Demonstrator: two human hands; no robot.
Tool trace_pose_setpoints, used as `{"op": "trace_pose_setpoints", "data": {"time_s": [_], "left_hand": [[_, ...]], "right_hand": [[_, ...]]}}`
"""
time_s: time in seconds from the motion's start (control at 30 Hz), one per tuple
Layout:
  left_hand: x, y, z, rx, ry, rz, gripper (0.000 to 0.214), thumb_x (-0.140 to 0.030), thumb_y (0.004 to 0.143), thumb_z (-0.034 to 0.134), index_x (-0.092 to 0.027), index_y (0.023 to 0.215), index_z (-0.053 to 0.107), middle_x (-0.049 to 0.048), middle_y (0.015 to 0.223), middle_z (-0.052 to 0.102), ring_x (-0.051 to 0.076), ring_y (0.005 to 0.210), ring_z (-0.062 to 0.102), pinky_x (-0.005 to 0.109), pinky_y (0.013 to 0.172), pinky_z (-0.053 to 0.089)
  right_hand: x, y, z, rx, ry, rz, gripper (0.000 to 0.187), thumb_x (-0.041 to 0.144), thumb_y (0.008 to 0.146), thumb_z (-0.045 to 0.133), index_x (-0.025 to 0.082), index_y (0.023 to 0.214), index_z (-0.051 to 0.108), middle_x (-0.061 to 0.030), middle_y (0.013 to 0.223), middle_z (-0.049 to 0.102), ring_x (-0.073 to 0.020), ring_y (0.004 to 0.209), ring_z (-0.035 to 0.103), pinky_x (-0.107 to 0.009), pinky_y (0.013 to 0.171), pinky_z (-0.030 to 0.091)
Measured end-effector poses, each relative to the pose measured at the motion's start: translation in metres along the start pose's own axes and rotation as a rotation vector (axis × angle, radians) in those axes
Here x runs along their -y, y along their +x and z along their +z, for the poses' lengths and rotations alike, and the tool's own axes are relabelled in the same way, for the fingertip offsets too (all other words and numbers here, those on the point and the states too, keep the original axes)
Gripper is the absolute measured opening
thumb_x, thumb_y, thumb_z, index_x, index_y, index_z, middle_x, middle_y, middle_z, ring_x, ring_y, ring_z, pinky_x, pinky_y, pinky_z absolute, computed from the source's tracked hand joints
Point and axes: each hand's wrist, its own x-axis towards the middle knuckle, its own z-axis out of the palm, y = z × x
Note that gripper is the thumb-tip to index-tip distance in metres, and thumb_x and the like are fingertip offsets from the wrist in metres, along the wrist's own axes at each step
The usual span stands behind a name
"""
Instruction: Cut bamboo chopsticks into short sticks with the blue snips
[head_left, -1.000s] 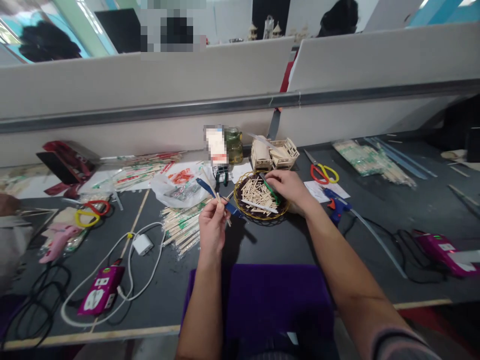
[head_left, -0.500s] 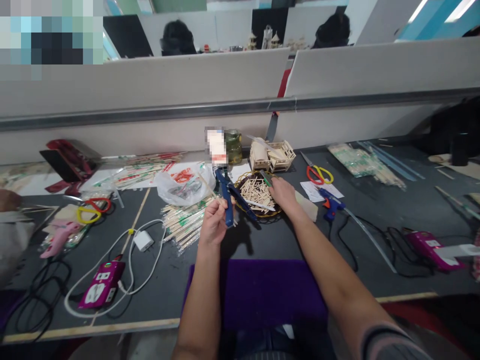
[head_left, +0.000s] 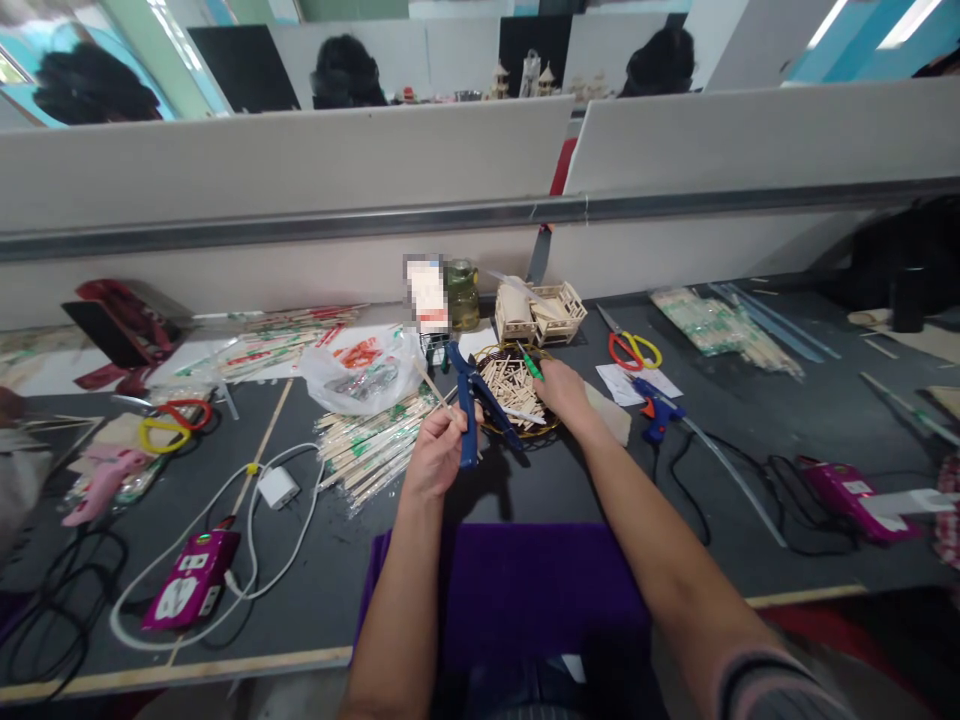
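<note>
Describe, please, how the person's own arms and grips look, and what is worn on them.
The left grip and right grip are bare, without gloves. Both forearms are uncovered too, with no watch or bracelet visible. Near the right elbow sits a greyish sleeve with dark and dull pink bands. No left sleeve shows in the picture.
</note>
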Motion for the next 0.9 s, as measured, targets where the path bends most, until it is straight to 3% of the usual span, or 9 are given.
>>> {"op": "trace_pose_setpoints", "data": {"time_s": [0.23, 0.33, 0.43, 0.5, 0.53, 0.63, 0.7, 0.83, 0.9], "left_hand": [[0.001, 0.0, -0.003, 0.01, -0.036, 0.01, 0.031, -0.037, 0.066, 0.08, -0.015, 0.066, 0.058, 0.0039, 0.082, 0.061, 0.006, 0.053, 0.044, 0.019, 0.049, 0.037], [0.001, -0.001, -0.004, 0.019, -0.025, -0.006, 0.035, -0.039, 0.065, 0.081, -0.015, 0.064, 0.055, 0.0037, 0.08, 0.06, 0.005, 0.05, 0.041, 0.019, 0.047, 0.035], [0.001, -0.003, -0.003, 0.04, -0.026, 0.006, 0.038, -0.04, 0.063, 0.082, -0.014, 0.063, 0.054, 0.003, 0.079, 0.058, 0.004, 0.05, 0.04, 0.02, 0.047, 0.036], [0.0, -0.004, -0.003, 0.061, 0.007, 0.024, 0.037, -0.041, 0.064, 0.081, -0.014, 0.062, 0.056, 0.0034, 0.08, 0.058, 0.005, 0.051, 0.043, 0.021, 0.049, 0.038], [-0.001, -0.005, -0.003, 0.075, 0.044, 0.028, 0.035, -0.041, 0.065, 0.081, -0.014, 0.063, 0.058, 0.0039, 0.08, 0.058, 0.007, 0.054, 0.045, 0.022, 0.051, 0.039], [-0.005, -0.008, 0.0, 0.13, 0.205, 0.012, 0.03, -0.041, 0.069, 0.078, -0.014, 0.065, 0.066, 0.0059, 0.079, 0.06, 0.011, 0.062, 0.052, 0.024, 0.057, 0.041], [-0.009, -0.01, 0.004, 0.183, 0.308, -0.019, 0.027, -0.04, 0.072, 0.076, -0.014, 0.069, 0.07, 0.0061, 0.078, 0.059, 0.011, 0.063, 0.052, 0.023, 0.056, 0.04], [-0.012, -0.013, 0.019, 0.266, 0.442, -0.046, 0.022, -0.037, 0.078, 0.071, -0.015, 0.076, 0.075, 0.0063, 0.077, 0.06, 0.013, 0.067, 0.054, 0.022, 0.058, 0.042], [-0.012, -0.014, 0.026, 0.293, 0.492, -0.062, 0.021, -0.036, 0.078, 0.071, -0.016, 0.077, 0.076, 0.0074, 0.078, 0.064, 0.015, 0.072, 0.058, 0.024, 0.063, 0.045]], "right_hand": [[-0.004, -0.001, -0.001, -0.095, 0.088, -0.028, 0.023, 0.026, 0.091, 0.05, 0.015, 0.104, 0.065, -0.0148, 0.109, 0.064, -0.0236, 0.099, 0.061, -0.03, 0.08, 0.045], [0.002, -0.012, -0.006, -0.132, 0.392, -0.068, 0.028, 0.034, 0.092, 0.049, 0.016, 0.103, 0.067, -0.0125, 0.106, 0.066, -0.0228, 0.096, 0.062, -0.032, 0.083, 0.046], [0.015, -0.035, -0.012, 0.044, 0.904, -0.254, 0.041, 0.045, 0.095, 0.041, 0.016, 0.105, 0.068, -0.0075, 0.096, 0.07, -0.0202, 0.086, 0.064, -0.033, 0.081, 0.048], [0.027, -0.056, -0.016, 0.202, 1.149, -0.401, 0.051, 0.055, 0.093, 0.04, 0.017, 0.117, 0.064, -0.0075, 0.106, 0.069, -0.0213, 0.095, 0.063, -0.035, 0.087, 0.048], [0.034, -0.067, -0.016, 0.205, 1.22, -0.429, 0.056, 0.06, 0.09, 0.044, 0.018, 0.124, 0.06, -0.0081, 0.114, 0.066, -0.0222, 0.103, 0.061, -0.036, 0.093, 0.046], [0.048, -0.093, -0.015, 0.143, 1.344, -0.387, 0.078, 0.073, 0.079, 0.05, 0.02, 0.137, 0.048, -0.0106, 0.137, 0.052, -0.0252, 0.131, 0.043, -0.04, 0.111, 0.031], [0.053, -0.106, -0.013, 0.196, 1.454, -0.352, 0.092, 0.079, 0.071, 0.053, 0.021, 0.142, 0.041, -0.0111, 0.142, 0.047, -0.0264, 0.137, 0.036, -0.042, 0.113, 0.029], [0.052, -0.124, -0.006, 0.417, 1.712, -0.31, 0.091, 0.066, 0.067, 0.069, 0.025, 0.142, 0.037, -0.0089, 0.134, 0.054, -0.0268, 0.125, 0.049, -0.042, 0.104, 0.041], [0.048, -0.131, -0.002, 0.41, 1.783, -0.228, 0.079, 0.05, 0.067, 0.073, 0.025, 0.136, 0.044, -0.0072, 0.126, 0.06, -0.0257, 0.118, 0.055, -0.041, 0.1, 0.045]]}}
